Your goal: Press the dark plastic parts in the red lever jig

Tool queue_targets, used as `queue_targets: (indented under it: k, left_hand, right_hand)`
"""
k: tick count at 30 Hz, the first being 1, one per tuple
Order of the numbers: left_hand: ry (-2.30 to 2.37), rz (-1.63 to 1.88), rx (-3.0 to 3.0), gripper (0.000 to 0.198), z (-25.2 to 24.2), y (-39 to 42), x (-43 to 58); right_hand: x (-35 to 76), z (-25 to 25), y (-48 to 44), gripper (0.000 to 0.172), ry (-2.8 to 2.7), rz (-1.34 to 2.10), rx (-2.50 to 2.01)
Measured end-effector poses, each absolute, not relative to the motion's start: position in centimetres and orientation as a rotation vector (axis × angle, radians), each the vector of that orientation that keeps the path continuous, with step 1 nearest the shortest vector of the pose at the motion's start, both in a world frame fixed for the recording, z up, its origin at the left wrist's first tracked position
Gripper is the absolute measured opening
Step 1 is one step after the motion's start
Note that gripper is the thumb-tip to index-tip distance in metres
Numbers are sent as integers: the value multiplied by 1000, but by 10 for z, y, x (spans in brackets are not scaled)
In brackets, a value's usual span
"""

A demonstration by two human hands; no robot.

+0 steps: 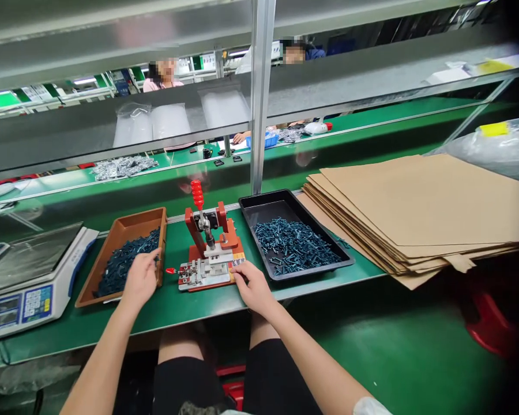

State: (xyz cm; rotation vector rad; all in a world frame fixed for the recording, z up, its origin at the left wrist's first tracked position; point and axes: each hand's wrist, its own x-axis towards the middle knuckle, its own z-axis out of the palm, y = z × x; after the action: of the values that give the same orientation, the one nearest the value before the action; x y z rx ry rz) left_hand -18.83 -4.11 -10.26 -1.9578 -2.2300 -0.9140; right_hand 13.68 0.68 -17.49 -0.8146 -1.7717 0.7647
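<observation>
My left hand (141, 278) reaches over the right rim of a brown tray (125, 230) and its fingertips sit above a heap of dark blue screws (127, 262). Whether those fingers hold a screw, I cannot tell. My right hand (255, 286) rests against the front right corner of a red-based bench press jig (210, 253), which has a red-gripped lever (198, 195) standing upright. To the right lies a black tray (263, 199) with a larger pile of similar screws (294, 246).
An electronic scale (30, 282) stands at the left on the green bench mat (185, 311). A tall stack of kraft cardboard sheets (415, 207) fills the right. A metal upright (259, 98) and shelves rise behind, with a co-worker's hand (241, 137) beyond.
</observation>
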Motion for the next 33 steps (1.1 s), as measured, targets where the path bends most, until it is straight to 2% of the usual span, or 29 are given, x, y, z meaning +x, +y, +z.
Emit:
queue_targets:
  k: [4,9,15,19,24,27,31,33]
  left_hand:
    - [-2248,-872,-2255,43,-104,-36,-132]
    - [-2237,-668,-2292,29,-111,-19,-96]
    - [-2111,-688,-2354,22,-141,0,-69]
    - [-2165,-595,-2302,23,-146,3,-61]
    - [-2242,-456,-2308,23,-136,6,-58]
    - [-2272,-441,-2283,24,-134,8,-57]
    - [-2236,-449,-2408,20,-133,8,-64]
    - [-2240,-457,-2487,25,-131,7,-68]
  right_hand:
    - [132,-197,17,25,-1762,770,-803]
    - [133,-202,20,11,-1708,839,-926]
    - [135,-198,21,17,-1652,841,-867]
    - [133,-204,22,21,-1596,930,-868]
    - [132,-205,24,14,-1566,986,-924]
    - [131,-202,28,12,-1599,947,-951]
    - [122,-201,40,15,-1615,1082,-991]
    - [116,-200,47,15,-1700,1050,-957]
